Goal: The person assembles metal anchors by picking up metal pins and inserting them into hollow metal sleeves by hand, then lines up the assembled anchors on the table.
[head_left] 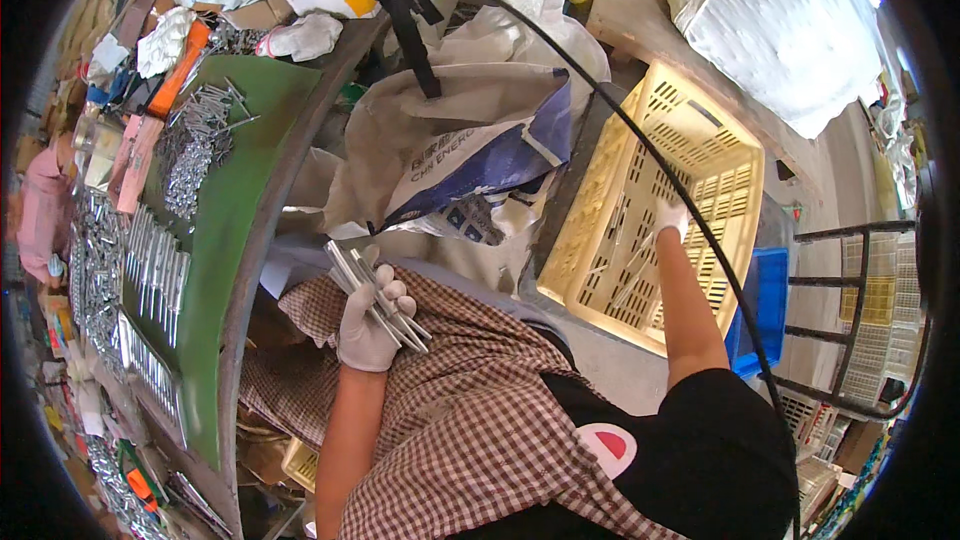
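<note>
My left hand (372,315), in a white glove, is closed around a bundle of long silver metal rods (378,298) above my checked apron. My right hand (670,216), also gloved, reaches far out into a pale yellow slotted plastic crate (700,155); its fingers touch thin metal rods (632,265) lying on the crate's bottom. Whether it grips one I cannot tell.
A green-topped workbench (235,230) on the left carries rows and heaps of silver bolts (190,145), gloves and clutter. An open grey and blue sack (470,140) lies between bench and crate. A blue crate (765,305) sits under the yellow one. A black cable (640,145) arcs across.
</note>
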`<state>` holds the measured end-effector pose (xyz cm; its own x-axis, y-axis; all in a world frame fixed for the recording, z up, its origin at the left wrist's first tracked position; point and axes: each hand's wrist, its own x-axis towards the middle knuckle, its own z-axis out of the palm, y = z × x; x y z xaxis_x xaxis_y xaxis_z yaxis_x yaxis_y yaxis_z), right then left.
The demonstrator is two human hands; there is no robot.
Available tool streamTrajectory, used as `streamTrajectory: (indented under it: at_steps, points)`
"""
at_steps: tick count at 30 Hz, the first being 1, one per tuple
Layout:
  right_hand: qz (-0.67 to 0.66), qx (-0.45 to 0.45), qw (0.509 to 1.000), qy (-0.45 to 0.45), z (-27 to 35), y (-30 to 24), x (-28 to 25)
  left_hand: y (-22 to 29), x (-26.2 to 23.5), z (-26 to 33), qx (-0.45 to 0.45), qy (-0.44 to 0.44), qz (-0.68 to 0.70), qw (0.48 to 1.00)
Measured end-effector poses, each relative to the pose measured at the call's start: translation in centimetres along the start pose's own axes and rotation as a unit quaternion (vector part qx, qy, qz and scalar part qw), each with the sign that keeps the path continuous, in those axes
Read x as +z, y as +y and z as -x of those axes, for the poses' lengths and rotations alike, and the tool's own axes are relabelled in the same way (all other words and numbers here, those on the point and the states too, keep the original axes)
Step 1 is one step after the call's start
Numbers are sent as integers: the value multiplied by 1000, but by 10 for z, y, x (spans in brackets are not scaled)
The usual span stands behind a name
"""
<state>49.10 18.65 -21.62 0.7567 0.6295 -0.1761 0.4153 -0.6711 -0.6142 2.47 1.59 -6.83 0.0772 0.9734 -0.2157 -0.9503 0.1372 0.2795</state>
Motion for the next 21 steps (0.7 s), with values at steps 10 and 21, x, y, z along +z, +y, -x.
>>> streamTrajectory:
  at_steps: [10, 21]
  points:
    - [114, 206, 968, -89, 5, 50, 8, -5, -2, -4, -16, 26, 7, 1000]
    - [140, -9, 958, -251, -4, 78, 39, -7, -2, -9, -19, 49, 11, 999]
